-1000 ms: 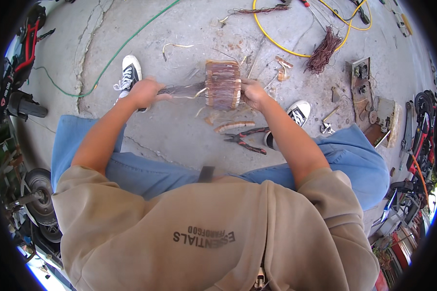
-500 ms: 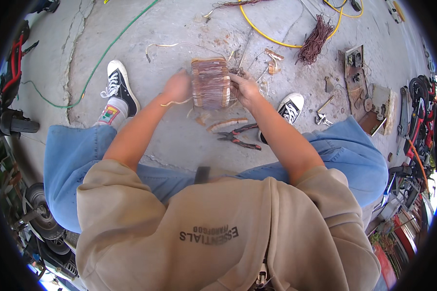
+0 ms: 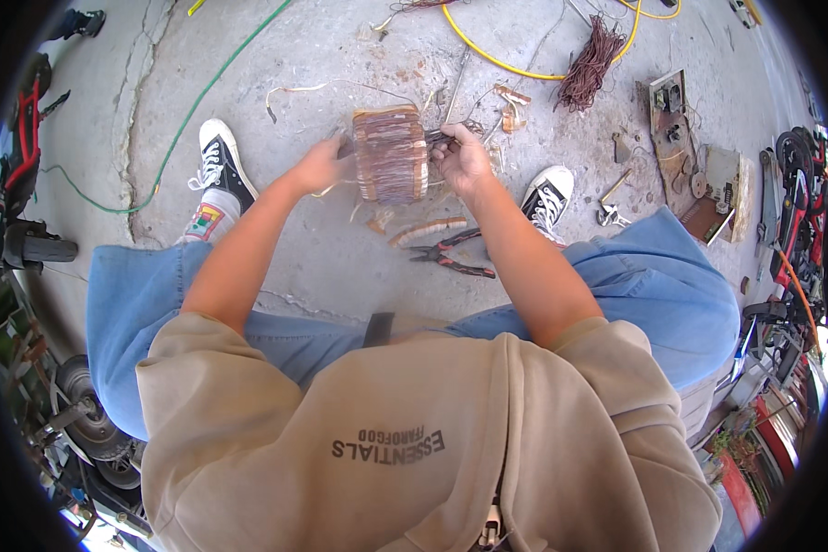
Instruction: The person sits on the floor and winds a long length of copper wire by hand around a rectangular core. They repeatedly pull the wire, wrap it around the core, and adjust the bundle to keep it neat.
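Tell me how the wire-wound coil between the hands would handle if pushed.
The coil is likely heavy for its size, looking densely wound. It might roll, given its drum-like shape. The thin dark wires at its right end would probably bend.

Site is looking like a makeshift repair workshop: cracked concrete floor is showing stains; pliers, reddish-brown wire bundle and open metal housing are lying on it; red-and-black two-wheeler is standing at left edge.
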The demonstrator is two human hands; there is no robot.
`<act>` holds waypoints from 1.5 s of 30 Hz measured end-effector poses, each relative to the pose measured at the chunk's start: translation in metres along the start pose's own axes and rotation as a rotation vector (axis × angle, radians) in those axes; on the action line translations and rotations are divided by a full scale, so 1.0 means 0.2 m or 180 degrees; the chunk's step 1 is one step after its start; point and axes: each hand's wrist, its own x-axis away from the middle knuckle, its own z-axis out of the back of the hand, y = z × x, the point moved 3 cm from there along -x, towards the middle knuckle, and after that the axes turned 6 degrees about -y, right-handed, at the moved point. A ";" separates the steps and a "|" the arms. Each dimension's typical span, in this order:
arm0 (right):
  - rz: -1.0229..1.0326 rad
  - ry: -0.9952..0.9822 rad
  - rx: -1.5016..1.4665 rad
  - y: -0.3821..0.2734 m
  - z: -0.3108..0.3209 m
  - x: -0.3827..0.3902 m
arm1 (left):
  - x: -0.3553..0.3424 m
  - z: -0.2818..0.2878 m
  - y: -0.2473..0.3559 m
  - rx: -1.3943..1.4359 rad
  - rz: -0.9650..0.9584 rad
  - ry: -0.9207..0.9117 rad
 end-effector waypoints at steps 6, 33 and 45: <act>0.0032 0.0306 0.0113 0.09 -0.13 0.00 | 0.01 -0.01 0.00 0.0618 -0.0163 -0.0094; 0.2923 0.1622 -0.0471 -1.65 0.29 0.35 | 0.04 -0.13 0.29 0.0445 0.0926 0.1572; 0.7482 0.3055 0.4493 -1.72 -1.06 0.78 | 0.16 0.15 1.31 0.1395 -0.1034 0.0175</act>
